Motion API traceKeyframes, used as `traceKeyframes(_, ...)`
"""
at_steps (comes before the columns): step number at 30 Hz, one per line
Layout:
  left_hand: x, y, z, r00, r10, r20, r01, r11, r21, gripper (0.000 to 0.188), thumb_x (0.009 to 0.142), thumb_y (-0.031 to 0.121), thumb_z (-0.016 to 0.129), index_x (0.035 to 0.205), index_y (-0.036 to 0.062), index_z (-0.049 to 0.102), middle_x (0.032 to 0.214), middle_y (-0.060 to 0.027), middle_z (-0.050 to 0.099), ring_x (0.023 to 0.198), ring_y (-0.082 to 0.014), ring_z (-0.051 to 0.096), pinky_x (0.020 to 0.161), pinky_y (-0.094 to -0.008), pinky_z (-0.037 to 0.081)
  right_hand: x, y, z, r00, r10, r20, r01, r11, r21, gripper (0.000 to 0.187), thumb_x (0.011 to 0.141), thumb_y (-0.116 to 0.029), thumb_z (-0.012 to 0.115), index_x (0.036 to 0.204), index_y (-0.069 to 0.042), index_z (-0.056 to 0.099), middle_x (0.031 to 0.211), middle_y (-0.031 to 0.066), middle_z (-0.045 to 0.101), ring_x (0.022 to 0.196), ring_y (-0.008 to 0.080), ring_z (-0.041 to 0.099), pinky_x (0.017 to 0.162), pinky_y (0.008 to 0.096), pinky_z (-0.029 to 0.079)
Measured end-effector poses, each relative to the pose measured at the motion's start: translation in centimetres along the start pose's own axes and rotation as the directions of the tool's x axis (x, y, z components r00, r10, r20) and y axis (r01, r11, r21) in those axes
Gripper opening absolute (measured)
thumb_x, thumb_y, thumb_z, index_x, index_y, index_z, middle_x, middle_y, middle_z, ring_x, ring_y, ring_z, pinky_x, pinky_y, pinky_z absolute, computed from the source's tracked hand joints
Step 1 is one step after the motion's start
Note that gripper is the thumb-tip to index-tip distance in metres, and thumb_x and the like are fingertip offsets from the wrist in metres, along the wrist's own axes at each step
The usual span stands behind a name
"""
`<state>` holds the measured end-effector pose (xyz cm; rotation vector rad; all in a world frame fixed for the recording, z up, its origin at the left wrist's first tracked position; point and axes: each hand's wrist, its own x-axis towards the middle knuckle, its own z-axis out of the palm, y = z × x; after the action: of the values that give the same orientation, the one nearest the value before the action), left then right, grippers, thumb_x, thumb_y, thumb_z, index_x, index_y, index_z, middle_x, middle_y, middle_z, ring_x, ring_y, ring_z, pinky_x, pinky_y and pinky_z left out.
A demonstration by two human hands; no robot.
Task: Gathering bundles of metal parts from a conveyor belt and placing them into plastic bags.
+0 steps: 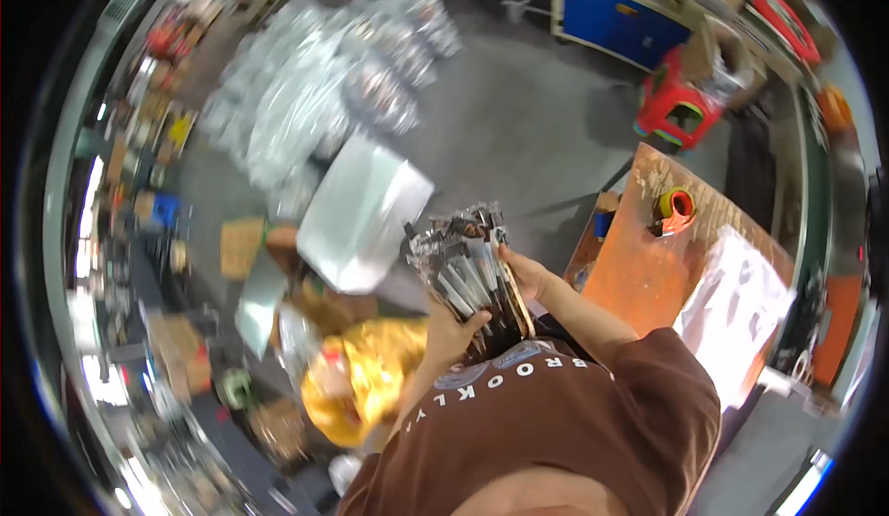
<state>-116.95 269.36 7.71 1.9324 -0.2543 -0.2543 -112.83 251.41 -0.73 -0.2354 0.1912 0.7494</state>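
Note:
A bundle of long, dark items in clear plastic wrappers (482, 280) is held upright against the front of my brown shirt. My left hand (452, 333) wraps round its lower left side, the thumb across the front. On the right side, my right hand (523, 273) grips its edge near the top. Crinkled clear plastic sticks up at the bundle's upper end. What exactly is inside the wrappers I cannot make out.
Right of me stands a wooden table (625, 270) with a tape dispenser (676, 208) and white sheeting (736, 308). Ahead lie a white foam-like block (361, 215) and plastic-wrapped bundles (306, 99). A yellow bag (356, 386) is at my left; a red stool (681, 108) stands farther right.

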Motion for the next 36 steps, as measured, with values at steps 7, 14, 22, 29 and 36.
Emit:
traceKeyframes(7, 21.1, -0.8, -0.9, 0.853, 0.015, 0.521, -0.006, 1.000, -0.019, 0.088, 0.084, 0.032, 0.059, 0.136, -0.0039, -0.002, 0.118, -0.0233, 0.051, 0.106, -0.0335, 0.054, 0.089, -0.0357, 0.041, 3.5, -10.7, 0.2, 0.814, -0.518, -0.265, 0.531, 0.847, -0.026, 0.068, 0.076, -0.048, 0.065, 0.122, -0.003, 0.045, 0.112, 0.0130, 0.057, 0.101, 0.0255, 0.056, 0.089, 0.0404, 0.045)
traceKeyframes(14, 40.7, 3.9, 9.4, 0.595, 0.093, 0.799, -0.101, 0.994, -0.040, 0.068, 0.086, 0.041, 0.055, 0.129, -0.0029, 0.027, 0.110, -0.0213, 0.056, 0.098, -0.0334, 0.058, 0.083, -0.0361, 0.044, 2.5, -21.2, -3.1, 0.474, -0.705, -0.528, 0.841, 0.539, 0.035, 0.051, 0.082, -0.041, 0.059, 0.117, -0.005, 0.050, 0.104, 0.0114, 0.061, 0.090, 0.0229, 0.062, 0.081, 0.0383, 0.051)
traceKeyframes(22, 56.5, 9.4, 24.5, 0.388, 0.115, 0.914, -0.202, 0.979, -0.038, 0.079, 0.079, 0.057, 0.055, 0.125, -0.0039, 0.037, 0.123, -0.0285, 0.042, 0.117, -0.0396, 0.041, 0.099, -0.0411, 0.032, -2.4, -39.4, -5.8, 0.228, -0.685, -0.692, 0.947, 0.321, -0.006, 0.043, 0.085, -0.042, 0.055, 0.109, -0.006, 0.056, 0.098, 0.0106, 0.063, 0.086, 0.0222, 0.062, 0.078, 0.0380, 0.052)
traceKeyframes(29, 65.2, 16.4, 42.1, 0.332, 0.168, 0.928, 0.028, 0.982, -0.188, 0.081, 0.083, 0.039, 0.061, 0.135, -0.0025, 0.015, 0.130, -0.0196, 0.036, 0.122, -0.0275, 0.036, 0.102, -0.0355, 0.028, -13.4, -57.1, -7.8, 0.081, -0.624, -0.778, 0.944, 0.299, -0.141, 0.039, 0.087, -0.037, 0.055, 0.109, -0.004, 0.055, 0.098, 0.0099, 0.063, 0.086, 0.0211, 0.062, 0.077, 0.0374, 0.052)
traceKeyframes(36, 73.8, 27.6, 63.5, 0.332, 0.196, 0.923, 0.252, 0.924, -0.287, 0.083, 0.084, 0.041, 0.058, 0.135, -0.0011, 0.008, 0.131, -0.0179, 0.035, 0.122, -0.0262, 0.036, 0.101, -0.0334, 0.028, -30.9, -77.7, -10.8, 0.042, -0.659, -0.751, 0.821, 0.451, -0.350, 0.038, 0.087, -0.041, 0.055, 0.099, -0.006, 0.060, 0.087, 0.0070, 0.065, 0.073, 0.0158, 0.063, 0.066, 0.0312, 0.053)
